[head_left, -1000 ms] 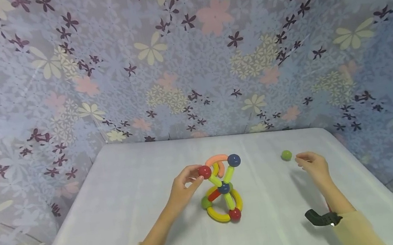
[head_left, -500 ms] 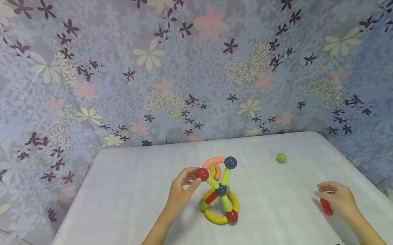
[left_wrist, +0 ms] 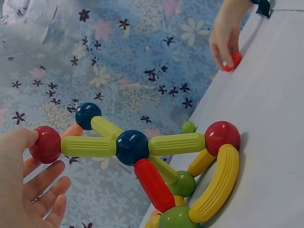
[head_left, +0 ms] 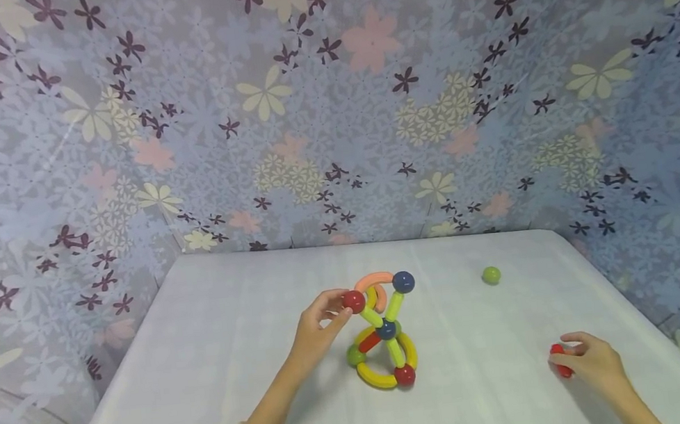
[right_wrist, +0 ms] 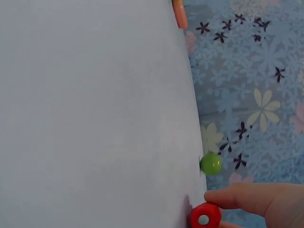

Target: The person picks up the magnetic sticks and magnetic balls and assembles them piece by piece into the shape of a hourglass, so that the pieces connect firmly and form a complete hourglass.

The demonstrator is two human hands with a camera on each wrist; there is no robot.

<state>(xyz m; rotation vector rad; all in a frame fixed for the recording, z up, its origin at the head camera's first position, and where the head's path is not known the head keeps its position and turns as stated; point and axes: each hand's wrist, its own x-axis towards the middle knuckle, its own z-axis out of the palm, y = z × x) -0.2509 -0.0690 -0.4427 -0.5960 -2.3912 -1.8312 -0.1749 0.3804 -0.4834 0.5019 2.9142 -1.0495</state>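
Note:
Near the middle of the table stands a figure of magnetic rods and balls, with a blue ball [head_left: 386,329] at its centre, a yellow ring below and a salmon curved rod [head_left: 374,279] on top. My left hand [head_left: 316,330] pinches the figure's upper left red ball [left_wrist: 46,144] between thumb and fingers. To the right, my right hand [head_left: 598,361] holds a short red rod [right_wrist: 213,212] between thumb and fingers, low over the table. The rod's round metal end shows in the right wrist view.
A loose green ball [head_left: 491,275] lies on the white table [head_left: 229,287] at the back right. Behind the table hangs a flower-patterned cloth [head_left: 327,101].
My right hand has moved from beside the loose green ball towards the front right, down to the red rod, and now grips it. My left hand stays on the red ball.

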